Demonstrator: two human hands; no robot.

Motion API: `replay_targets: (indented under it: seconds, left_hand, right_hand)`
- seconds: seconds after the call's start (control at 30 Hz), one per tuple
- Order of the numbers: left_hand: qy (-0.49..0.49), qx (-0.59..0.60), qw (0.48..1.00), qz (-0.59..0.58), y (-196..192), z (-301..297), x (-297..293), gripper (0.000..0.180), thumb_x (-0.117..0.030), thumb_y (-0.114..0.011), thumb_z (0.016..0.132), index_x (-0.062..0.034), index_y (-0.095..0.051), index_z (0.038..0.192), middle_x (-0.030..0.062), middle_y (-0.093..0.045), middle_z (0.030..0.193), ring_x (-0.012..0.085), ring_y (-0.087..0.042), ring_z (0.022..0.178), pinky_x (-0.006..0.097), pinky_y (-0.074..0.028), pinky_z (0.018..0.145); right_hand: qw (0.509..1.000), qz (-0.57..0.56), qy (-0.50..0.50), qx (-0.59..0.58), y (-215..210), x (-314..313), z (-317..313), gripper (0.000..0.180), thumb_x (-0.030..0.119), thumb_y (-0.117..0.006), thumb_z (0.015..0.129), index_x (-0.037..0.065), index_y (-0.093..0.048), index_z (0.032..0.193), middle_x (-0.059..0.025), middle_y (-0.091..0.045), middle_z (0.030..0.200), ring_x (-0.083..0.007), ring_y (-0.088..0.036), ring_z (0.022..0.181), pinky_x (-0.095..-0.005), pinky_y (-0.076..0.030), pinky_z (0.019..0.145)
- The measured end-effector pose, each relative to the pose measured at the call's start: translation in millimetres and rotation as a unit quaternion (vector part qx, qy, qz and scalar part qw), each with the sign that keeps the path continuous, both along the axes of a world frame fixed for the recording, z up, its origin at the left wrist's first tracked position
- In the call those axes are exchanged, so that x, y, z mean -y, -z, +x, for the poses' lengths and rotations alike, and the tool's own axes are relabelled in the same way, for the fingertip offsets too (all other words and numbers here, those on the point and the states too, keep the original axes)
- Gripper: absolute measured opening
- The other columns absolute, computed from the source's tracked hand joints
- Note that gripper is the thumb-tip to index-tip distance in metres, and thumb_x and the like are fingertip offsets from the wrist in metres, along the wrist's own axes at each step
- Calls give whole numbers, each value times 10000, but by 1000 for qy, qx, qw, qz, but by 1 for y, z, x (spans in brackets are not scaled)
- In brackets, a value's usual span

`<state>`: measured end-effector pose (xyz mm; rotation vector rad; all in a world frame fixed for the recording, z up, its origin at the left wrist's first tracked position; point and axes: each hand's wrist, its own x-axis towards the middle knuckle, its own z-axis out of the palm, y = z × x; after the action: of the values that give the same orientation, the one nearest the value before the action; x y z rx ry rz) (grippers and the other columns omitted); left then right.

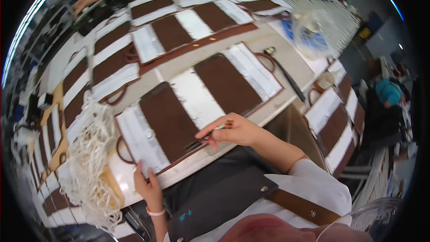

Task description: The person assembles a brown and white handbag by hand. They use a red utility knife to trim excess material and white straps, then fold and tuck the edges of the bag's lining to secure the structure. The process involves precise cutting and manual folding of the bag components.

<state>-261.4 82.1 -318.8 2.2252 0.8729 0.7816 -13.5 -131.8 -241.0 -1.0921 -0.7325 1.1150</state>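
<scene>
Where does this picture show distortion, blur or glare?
Head view: the light strip at upper left curves along the fisheye rim; head view: the clear plastic bag at upper right looks blurred; head view: a bright sheen shows on the tabletop beside the left hand.

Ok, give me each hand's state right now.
Left hand: at the corner of the brown-and-white panel; grip can't be told.
Right hand: closed around a small tool.

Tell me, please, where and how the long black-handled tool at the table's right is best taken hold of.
Probably by the near half of its black handle, from above on the near right: the tool lies slanted, its shiny head pointing away, and the slim handle runs toward the table's near edge.
</scene>
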Motion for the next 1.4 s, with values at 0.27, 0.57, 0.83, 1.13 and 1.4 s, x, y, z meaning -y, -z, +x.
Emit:
replay_targets:
  seconds: [0.27, 0.57, 0.83, 1.13, 1.4]
  left_hand:
    - [35, 11, 995, 90, -8, 1, -11, 352, -40, -653, 863, -23, -625, 1214, 161, -610, 826, 312, -603, 686, 386, -485, 616]
    - [28, -6, 997, 76, -9, 2, -2, 344, -34, -652, 863, -23, -634, 1206, 148, -611, 844, 283, -603, 707, 350, -484, 629]
    - [17, 89, 986, -137, -6, 1, 0, 485, -34, -645, 903, -11, -504, 1367, 161, -650, 1121, 188, -649, 825, 311, -518, 700]
    - [4, 21, 993, -117, -9, -4, 5, 674, -40, -682, 869, -3, -372, 1466, 258, -591, 1268, 244, -673, 759, 326, -538, 694]
    - [-3, -48, 981, 190, -27, 13, 15, 540, 19, -619, 867, -61, -508, 1390, 232, -490, 1367, 411, -425, 1322, 470, -388, 1052]
  right_hand:
    - [999, 18, -21, -40, 18, -41, -2, 350, 274, -611, 984, -64, -695, 1014, -69, -576, 891, -123, -557, 704, -227, -416, 559]
    - [991, -51, -24, -124, 27, -58, -11, 238, 204, -633, 971, -32, -658, 987, -68, -626, 818, -92, -542, 581, -211, -391, 484]
    - [988, -78, -8, -131, 36, -65, -13, 174, 157, -660, 949, -11, -661, 995, -52, -642, 747, -74, -532, 540, -209, -390, 476]
    - [987, -71, 11, -143, 42, -77, -11, 208, 188, -680, 938, -16, -652, 970, -86, -675, 814, -72, -541, 555, -204, -376, 463]
    - [990, -127, 60, -29, 55, -82, -21, 210, 193, -681, 931, -8, -633, 965, -68, -676, 865, -56, -504, 555, -203, -350, 470]
